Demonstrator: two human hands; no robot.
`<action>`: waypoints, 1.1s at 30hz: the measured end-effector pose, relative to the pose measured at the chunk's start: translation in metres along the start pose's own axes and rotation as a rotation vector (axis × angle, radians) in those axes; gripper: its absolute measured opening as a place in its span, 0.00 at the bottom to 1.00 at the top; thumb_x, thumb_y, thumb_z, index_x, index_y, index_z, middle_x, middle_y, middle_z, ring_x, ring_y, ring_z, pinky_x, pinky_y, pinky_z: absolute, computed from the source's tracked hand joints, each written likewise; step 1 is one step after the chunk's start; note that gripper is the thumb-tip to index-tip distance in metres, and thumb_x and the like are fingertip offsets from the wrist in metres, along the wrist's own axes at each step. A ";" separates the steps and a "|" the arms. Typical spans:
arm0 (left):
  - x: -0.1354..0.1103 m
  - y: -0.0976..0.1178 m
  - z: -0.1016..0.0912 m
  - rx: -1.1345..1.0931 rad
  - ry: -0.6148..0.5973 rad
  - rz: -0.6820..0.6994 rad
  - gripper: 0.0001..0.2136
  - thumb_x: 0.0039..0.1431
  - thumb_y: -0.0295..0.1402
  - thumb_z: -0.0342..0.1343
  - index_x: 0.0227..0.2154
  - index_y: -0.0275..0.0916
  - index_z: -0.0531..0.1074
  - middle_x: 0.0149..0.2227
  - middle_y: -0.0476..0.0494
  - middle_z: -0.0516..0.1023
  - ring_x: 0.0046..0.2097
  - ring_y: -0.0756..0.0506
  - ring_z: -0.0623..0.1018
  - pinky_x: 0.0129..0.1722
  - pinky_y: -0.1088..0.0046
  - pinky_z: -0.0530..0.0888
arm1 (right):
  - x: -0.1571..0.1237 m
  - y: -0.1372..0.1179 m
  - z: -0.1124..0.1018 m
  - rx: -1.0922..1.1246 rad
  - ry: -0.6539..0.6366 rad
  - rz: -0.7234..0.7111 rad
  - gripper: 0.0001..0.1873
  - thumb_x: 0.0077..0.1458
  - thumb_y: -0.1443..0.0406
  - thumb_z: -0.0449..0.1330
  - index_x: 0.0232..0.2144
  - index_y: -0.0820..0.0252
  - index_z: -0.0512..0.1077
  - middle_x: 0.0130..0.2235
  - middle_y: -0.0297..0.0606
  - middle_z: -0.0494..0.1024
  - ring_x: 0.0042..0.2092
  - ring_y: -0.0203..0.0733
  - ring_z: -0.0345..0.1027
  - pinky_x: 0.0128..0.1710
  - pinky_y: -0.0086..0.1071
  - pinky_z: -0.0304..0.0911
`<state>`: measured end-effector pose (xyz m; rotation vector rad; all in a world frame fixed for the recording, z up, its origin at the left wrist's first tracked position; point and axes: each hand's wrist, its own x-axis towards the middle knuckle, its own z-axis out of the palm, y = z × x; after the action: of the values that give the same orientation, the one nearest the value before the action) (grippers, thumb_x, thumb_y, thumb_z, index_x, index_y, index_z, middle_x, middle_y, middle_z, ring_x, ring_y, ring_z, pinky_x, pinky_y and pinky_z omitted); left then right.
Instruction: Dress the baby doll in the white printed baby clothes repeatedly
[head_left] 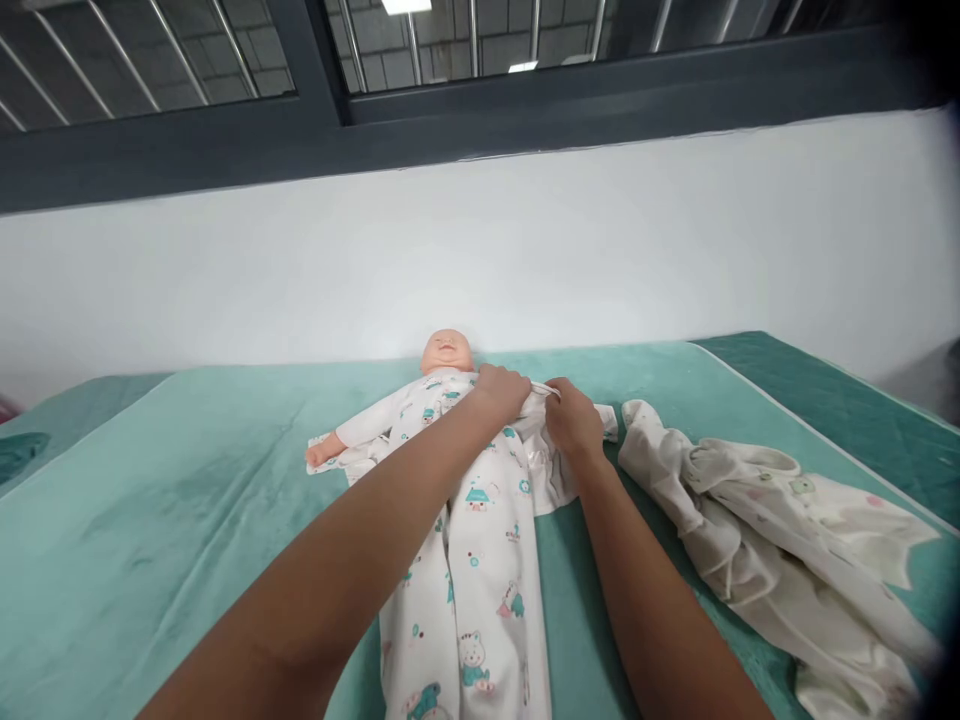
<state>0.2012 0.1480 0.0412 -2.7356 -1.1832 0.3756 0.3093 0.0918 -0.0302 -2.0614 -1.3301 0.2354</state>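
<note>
A baby doll lies on its back in the middle, its head toward the wall. White baby clothes printed with teal houses and small animals cover its body and legs. On the image's left, the doll's hand sticks out of a sleeve. My left hand is closed on the clothes by the doll's other shoulder. Just to the right, my right hand grips the white fabric, with a strip of its edge stretched between both hands. The doll's arm on that side is hidden by fabric and my hands.
Rumpled cream baby clothes lie to the right of my right forearm. Beneath everything is a green plush cover. A white wall rises behind the doll, with a dark window frame above.
</note>
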 end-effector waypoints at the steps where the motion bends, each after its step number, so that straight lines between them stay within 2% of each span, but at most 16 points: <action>1: -0.004 -0.004 -0.006 0.002 0.009 0.002 0.18 0.52 0.24 0.57 0.47 0.37 0.72 0.49 0.32 0.76 0.51 0.34 0.74 0.47 0.57 0.68 | -0.001 0.000 -0.001 0.014 0.014 0.024 0.19 0.59 0.66 0.45 0.47 0.54 0.71 0.41 0.42 0.78 0.40 0.47 0.69 0.36 0.34 0.55; 7: -0.029 -0.032 -0.036 -0.004 0.076 -0.007 0.16 0.51 0.23 0.57 0.43 0.39 0.72 0.45 0.36 0.77 0.48 0.37 0.76 0.45 0.60 0.70 | 0.000 0.006 -0.004 0.223 0.118 0.083 0.18 0.57 0.66 0.46 0.45 0.56 0.72 0.41 0.44 0.77 0.41 0.47 0.69 0.38 0.35 0.57; 15: -0.050 -0.056 -0.039 -0.038 0.181 -0.099 0.14 0.54 0.25 0.51 0.44 0.40 0.69 0.45 0.38 0.76 0.45 0.39 0.76 0.40 0.64 0.71 | 0.014 0.031 0.003 0.589 0.177 0.168 0.16 0.45 0.67 0.51 0.36 0.58 0.73 0.35 0.42 0.79 0.38 0.47 0.71 0.37 0.36 0.63; 18: -0.049 -0.054 -0.033 -0.055 0.174 -0.112 0.14 0.54 0.25 0.51 0.45 0.39 0.68 0.45 0.39 0.76 0.45 0.39 0.76 0.41 0.64 0.71 | 0.017 0.032 0.006 0.790 0.185 0.174 0.15 0.39 0.67 0.55 0.34 0.60 0.72 0.34 0.41 0.80 0.36 0.46 0.73 0.36 0.36 0.67; 20: -0.045 -0.046 -0.027 -0.070 0.160 -0.100 0.14 0.55 0.25 0.51 0.45 0.38 0.68 0.46 0.38 0.75 0.46 0.39 0.76 0.42 0.63 0.72 | 0.019 0.031 0.008 0.933 0.179 0.181 0.18 0.37 0.67 0.56 0.35 0.60 0.71 0.36 0.40 0.81 0.37 0.45 0.75 0.36 0.36 0.69; 23: -0.039 -0.028 -0.017 -0.111 0.141 -0.081 0.13 0.56 0.28 0.52 0.45 0.37 0.69 0.47 0.37 0.75 0.47 0.38 0.75 0.45 0.61 0.71 | 0.023 0.033 0.008 1.146 0.179 0.208 0.19 0.36 0.68 0.57 0.37 0.58 0.68 0.40 0.40 0.81 0.39 0.44 0.76 0.36 0.36 0.72; 26: -0.047 -0.015 -0.010 -0.165 0.157 -0.066 0.14 0.59 0.34 0.52 0.47 0.39 0.69 0.49 0.38 0.75 0.50 0.39 0.74 0.48 0.61 0.70 | 0.028 0.039 0.003 1.284 0.208 0.262 0.17 0.37 0.68 0.56 0.35 0.55 0.65 0.41 0.38 0.80 0.43 0.43 0.76 0.37 0.36 0.72; 29: -0.074 -0.019 -0.003 -0.268 0.308 -0.095 0.16 0.65 0.38 0.45 0.53 0.41 0.66 0.52 0.41 0.75 0.54 0.41 0.73 0.52 0.62 0.68 | 0.028 0.036 -0.005 1.262 0.386 0.253 0.14 0.38 0.69 0.53 0.33 0.56 0.66 0.39 0.38 0.79 0.45 0.42 0.75 0.40 0.36 0.71; 31: -0.100 -0.031 0.008 -0.420 0.502 -0.176 0.17 0.66 0.39 0.44 0.53 0.42 0.67 0.53 0.43 0.75 0.56 0.42 0.72 0.55 0.63 0.67 | 0.021 0.021 -0.007 1.107 0.507 0.121 0.14 0.41 0.70 0.51 0.34 0.57 0.68 0.40 0.39 0.79 0.46 0.42 0.74 0.45 0.38 0.69; 32: -0.113 -0.038 0.015 -0.517 0.592 -0.230 0.16 0.66 0.40 0.45 0.52 0.43 0.68 0.54 0.44 0.75 0.56 0.42 0.71 0.56 0.63 0.67 | 0.015 0.009 -0.006 1.002 0.499 0.025 0.14 0.44 0.69 0.50 0.35 0.58 0.69 0.40 0.40 0.79 0.46 0.43 0.74 0.47 0.39 0.67; 33: -0.126 -0.046 0.024 -0.630 0.658 -0.282 0.16 0.66 0.41 0.46 0.51 0.44 0.69 0.54 0.45 0.74 0.57 0.42 0.71 0.56 0.64 0.67 | 0.006 -0.005 -0.005 0.901 0.434 -0.071 0.14 0.47 0.68 0.49 0.36 0.58 0.70 0.42 0.40 0.79 0.47 0.43 0.73 0.48 0.40 0.66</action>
<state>0.0792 0.0880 0.0498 -2.6838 -1.6111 -1.0060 0.3113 0.0964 -0.0224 -1.2060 -0.8012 0.2709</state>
